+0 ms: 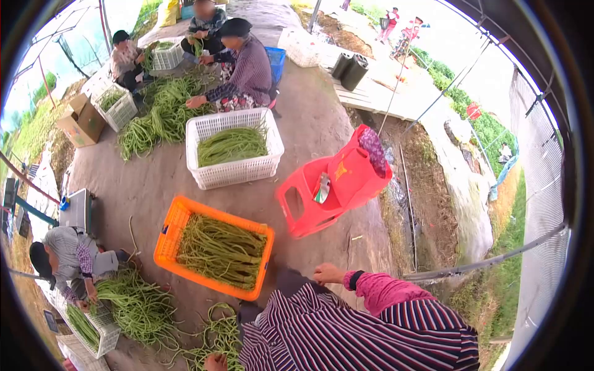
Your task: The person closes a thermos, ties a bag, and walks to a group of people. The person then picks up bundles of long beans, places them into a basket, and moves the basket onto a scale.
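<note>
At the bottom edge my left hand (215,362) is partly cut off, beside loose yardlong beans (218,331) on the ground; its fingers do not show clearly. Near my knee, my right hand (328,274) has its fingers curled in, with nothing visible in them. In front of me stands an orange crate (164,238) holding yardlong beans (219,252) laid lengthwise. Beyond it is a white crate (238,177) with more green beans (232,146).
A red plastic chair (294,210) stands at right, with a small packet (322,188) on its seat and purple cloth (373,151) over its back. Several people sort beans around a large pile (158,117); another person (74,253) works at left by a bean heap (139,306).
</note>
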The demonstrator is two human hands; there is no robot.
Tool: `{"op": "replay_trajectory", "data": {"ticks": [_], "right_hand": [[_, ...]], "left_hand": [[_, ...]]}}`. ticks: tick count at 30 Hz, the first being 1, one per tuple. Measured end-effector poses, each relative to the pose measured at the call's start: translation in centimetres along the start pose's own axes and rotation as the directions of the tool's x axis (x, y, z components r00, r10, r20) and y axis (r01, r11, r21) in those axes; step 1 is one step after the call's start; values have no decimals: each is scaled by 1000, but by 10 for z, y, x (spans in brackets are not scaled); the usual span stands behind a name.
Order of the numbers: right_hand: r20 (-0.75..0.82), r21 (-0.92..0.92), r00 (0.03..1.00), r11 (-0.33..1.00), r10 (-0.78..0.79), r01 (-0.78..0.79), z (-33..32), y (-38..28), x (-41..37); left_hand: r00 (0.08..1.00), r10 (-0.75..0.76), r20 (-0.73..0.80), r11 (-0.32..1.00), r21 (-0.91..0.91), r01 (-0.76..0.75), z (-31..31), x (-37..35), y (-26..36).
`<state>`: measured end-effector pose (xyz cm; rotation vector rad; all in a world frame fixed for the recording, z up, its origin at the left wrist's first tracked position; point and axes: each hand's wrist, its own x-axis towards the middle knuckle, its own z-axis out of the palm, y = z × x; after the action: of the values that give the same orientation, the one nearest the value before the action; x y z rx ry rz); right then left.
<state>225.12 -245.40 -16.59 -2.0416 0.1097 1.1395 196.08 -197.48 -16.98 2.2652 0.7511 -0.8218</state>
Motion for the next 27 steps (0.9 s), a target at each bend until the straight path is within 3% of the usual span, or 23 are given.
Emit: {"op": "replay_trajectory", "data": {"ticks": [3, 6, 9, 12, 15, 19, 20, 22, 24, 25, 26, 27], "right_hand": [[-17, -57, 999, 998, -35, 34, -45, 0, 22], [-117, 102, 992, 993, -49, 62, -87, 35, 41], [-224, 58, 974, 998, 40, -28, -125, 59, 46], [-166, -91, 986, 995, 13, -28, -153, 65, 37], [-153, -184, 987, 981, 40, -69, -153, 75, 42], [-121, -46, 989, 995, 85, -91, -117, 86, 61], [-94, -32, 992, 995, 88, -91, -107, 72, 53], [-41, -47, 995, 995, 89, -91, -90, 62, 55], [11, -164, 1000, 986, 9, -7, -72, 60, 65], [54, -255, 997, 964, -63, 75, -68, 60, 66], [141, -517, 918, 763, -371, 388, -66, 61, 64], [155, -477, 934, 803, -323, 357, -62, 55, 59]], "left_hand": [[971, -159, 179, 987, 64, 149, 10, -19, 76], [936, -154, 315, 965, 251, 75, 35, -6, 110], [935, -228, 272, 973, 98, 209, 38, -17, 162], [977, -174, 124, 935, -289, 204, 48, -18, 175], [999, -52, 10, 967, -250, 52, 40, -17, 188], [998, -37, -43, 991, -129, 31, 44, -3, 163], [978, -209, -15, 724, -674, 145, 70, 16, 119], [996, -75, -41, 938, -341, 57, 38, -7, 144], [997, -17, -81, 1000, 22, 19, 15, -21, 150], [992, -90, -92, 990, -120, 79, 23, -9, 129], [981, -172, -90, 953, -267, 143, 36, 5, 94], [964, -258, -71, 890, -407, 208, 44, 14, 63]]}}
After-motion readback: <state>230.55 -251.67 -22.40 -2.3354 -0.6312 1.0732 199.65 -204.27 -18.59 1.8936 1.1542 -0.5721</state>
